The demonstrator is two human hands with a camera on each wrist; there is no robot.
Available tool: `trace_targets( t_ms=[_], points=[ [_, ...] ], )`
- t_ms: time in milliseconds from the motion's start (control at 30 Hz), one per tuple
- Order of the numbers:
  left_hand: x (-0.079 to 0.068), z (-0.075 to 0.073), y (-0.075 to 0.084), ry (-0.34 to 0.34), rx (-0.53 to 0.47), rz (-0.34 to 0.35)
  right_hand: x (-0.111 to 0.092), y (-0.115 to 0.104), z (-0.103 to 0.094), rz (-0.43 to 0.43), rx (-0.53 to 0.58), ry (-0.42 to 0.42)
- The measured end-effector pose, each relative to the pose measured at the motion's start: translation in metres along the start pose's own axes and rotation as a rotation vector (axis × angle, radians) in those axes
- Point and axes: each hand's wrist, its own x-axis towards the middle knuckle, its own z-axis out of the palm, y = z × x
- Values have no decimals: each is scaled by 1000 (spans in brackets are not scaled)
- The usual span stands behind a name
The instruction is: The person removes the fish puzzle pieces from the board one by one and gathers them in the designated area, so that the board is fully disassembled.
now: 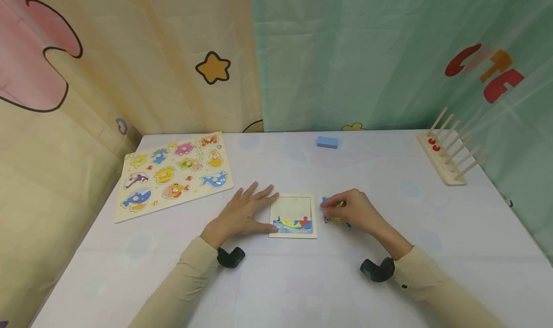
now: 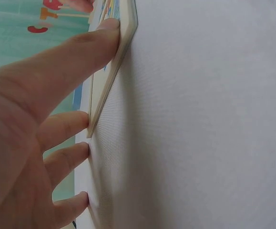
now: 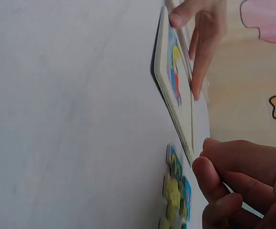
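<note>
A small wooden puzzle tray [image 1: 294,236] lies before me, with joined puzzle pieces [image 1: 298,227] in blue, yellow and red across its near part. My left hand [image 1: 244,212] is spread at its left side. The left thumb [image 2: 110,28] rests on the near left corner and the index finger [image 2: 78,121] touches the far left edge. My right hand [image 1: 356,210] hovers with bent fingers over loose blue and yellow pieces [image 3: 173,188] right of the tray. Its thumb and index fingertips are close together, with no piece visible between them. The hand partly hides those pieces from above.
A large board with sea-animal pieces [image 1: 174,174] lies at the back left. A blue block [image 1: 327,142] sits near the table's back edge. At the back right stands a wooden peg rack [image 1: 451,172] with red beads. Curtains hang behind the table.
</note>
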Motion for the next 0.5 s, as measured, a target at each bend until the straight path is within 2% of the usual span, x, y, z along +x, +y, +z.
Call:
trace_targets(
  t_ms=[267,500],
  points=[
    [1,1,-2,0,2,-1,18,-25,36,-143,37,-95],
    [1,1,-2,2,7,0,25,-40,56,-253,25,-169]
  ],
)
